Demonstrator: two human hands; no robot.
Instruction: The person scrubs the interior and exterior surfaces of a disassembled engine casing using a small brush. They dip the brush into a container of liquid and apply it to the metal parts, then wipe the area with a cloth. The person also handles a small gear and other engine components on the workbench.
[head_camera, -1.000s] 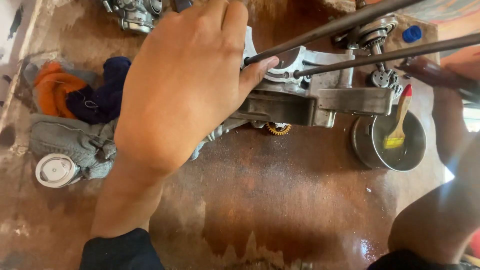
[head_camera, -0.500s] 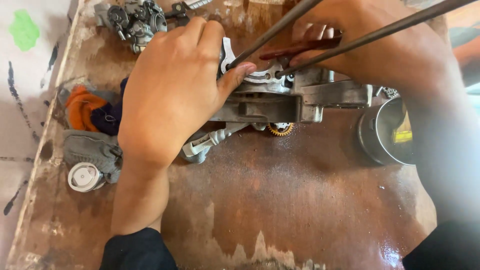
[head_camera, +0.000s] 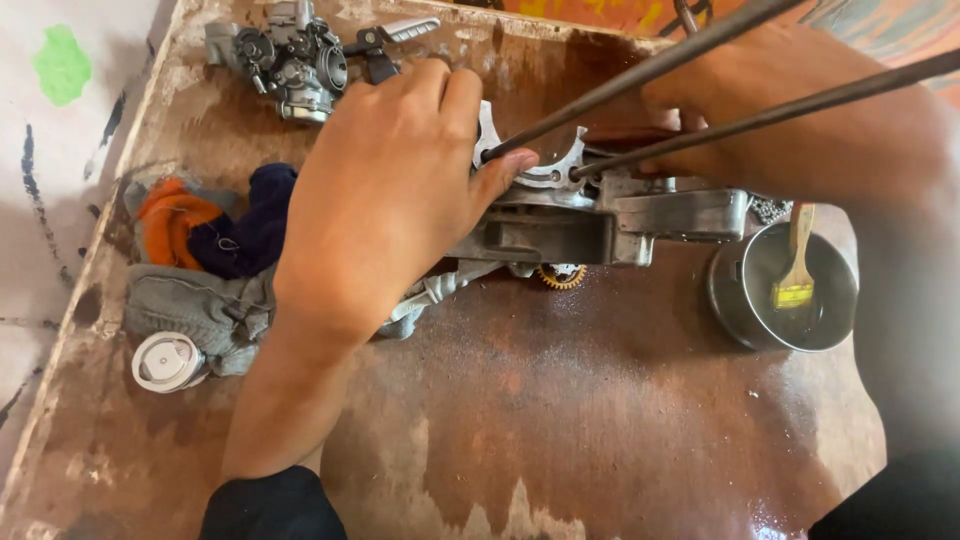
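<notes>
pressing down on the metal engine casing (head_camera: 600, 225) with left hand (head_camera: 390, 200), palm over its left end, fingers curled across the top, thumb against the pale bracket (head_camera: 535, 170). casing lying on the rusty tray (head_camera: 600, 400), long axis running left to right. right hand (head_camera: 800, 120) at the far right end, partly blurred, gripping something dark; grip not fully readable. two long rods (head_camera: 700, 80) slanting down into the bracket between both hands. metal bowl (head_camera: 780, 290) with brush (head_camera: 795, 275) just beside the right end.

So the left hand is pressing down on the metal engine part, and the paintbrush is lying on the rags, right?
Not quite. The left hand does press on the metal engine part, but the head view shows the paintbrush standing in the round metal bowl, not on the rags.
</notes>
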